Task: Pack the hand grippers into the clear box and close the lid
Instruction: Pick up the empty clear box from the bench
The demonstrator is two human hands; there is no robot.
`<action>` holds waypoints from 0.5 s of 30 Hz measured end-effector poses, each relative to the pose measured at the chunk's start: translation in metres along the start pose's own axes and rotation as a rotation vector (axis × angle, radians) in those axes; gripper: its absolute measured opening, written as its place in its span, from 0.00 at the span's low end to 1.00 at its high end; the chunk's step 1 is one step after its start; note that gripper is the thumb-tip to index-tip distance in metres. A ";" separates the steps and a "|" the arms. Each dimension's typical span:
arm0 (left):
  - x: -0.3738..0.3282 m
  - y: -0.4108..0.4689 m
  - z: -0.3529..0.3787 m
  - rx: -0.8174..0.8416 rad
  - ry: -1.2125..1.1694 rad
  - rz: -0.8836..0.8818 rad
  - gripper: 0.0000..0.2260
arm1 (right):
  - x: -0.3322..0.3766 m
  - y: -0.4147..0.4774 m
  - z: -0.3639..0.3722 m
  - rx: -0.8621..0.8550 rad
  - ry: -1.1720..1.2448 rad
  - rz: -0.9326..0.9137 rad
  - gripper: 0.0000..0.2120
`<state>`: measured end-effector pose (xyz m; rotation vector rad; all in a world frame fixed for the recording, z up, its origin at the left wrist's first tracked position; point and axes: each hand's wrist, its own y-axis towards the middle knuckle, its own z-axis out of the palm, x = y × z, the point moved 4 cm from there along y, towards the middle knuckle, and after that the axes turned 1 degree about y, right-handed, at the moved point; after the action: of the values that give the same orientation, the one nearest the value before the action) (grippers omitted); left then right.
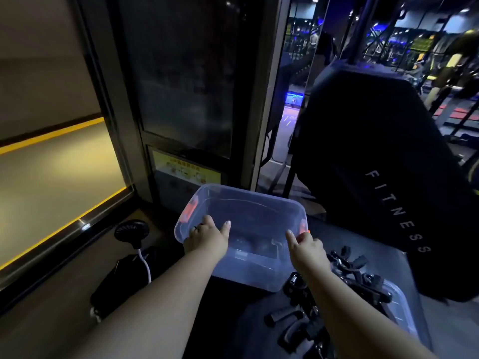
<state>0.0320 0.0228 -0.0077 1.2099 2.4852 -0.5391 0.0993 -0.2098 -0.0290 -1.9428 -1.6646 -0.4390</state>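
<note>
Fingers (207, 220) of the left hand (207, 240) were hooked over the near rim of the box (248, 203), thumb stretched along the edge, so that hand had a firm hold of it. Off to that side a small black fan (132, 231) stood on the table (64, 294), its white cable trailing down. The box sat between the two hands, just ahead of the person, and looked tipped or lifted a little; from where I stood I could not tell whether its base touched the table. Dark shapes showed through its walls, but whether anything lay inside I could not say. An orange latch (190, 211) marked its left end. The right hand (307, 246) pinched the same near rim at the right corner, thumb and fingertips closed on the plastic. Further right the grippers (357, 278) lay in a black heap, unpacked, some of them on what I took for the lid (399, 304).

My guess was that the person was placing the box ready for loading. Next it would need setting flat and steady, one hand freed to reach right for the grippers, and the lid cleared before closing.
</note>
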 end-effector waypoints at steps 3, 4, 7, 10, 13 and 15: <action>0.016 0.019 0.007 -0.038 0.053 -0.009 0.26 | -0.003 0.007 0.015 -0.110 0.014 0.050 0.34; 0.022 0.028 0.009 -0.051 0.058 -0.016 0.26 | -0.004 0.010 0.020 -0.134 0.011 0.060 0.34; 0.036 0.057 0.014 -0.123 0.101 0.007 0.27 | -0.006 0.022 0.034 -0.208 -0.028 0.109 0.34; 0.056 0.085 0.020 -0.205 0.149 0.027 0.25 | -0.011 0.035 0.047 -0.230 -0.051 0.140 0.36; 0.079 0.108 0.038 -0.217 0.142 -0.032 0.25 | -0.019 0.049 0.060 -0.246 -0.051 0.146 0.37; 0.086 0.120 0.049 -0.187 0.054 -0.091 0.27 | -0.024 0.056 0.063 -0.247 -0.069 0.144 0.38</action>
<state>0.0830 0.1265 -0.1119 1.0572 2.5792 -0.2923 0.1435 -0.1966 -0.1036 -2.2639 -1.5589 -0.5488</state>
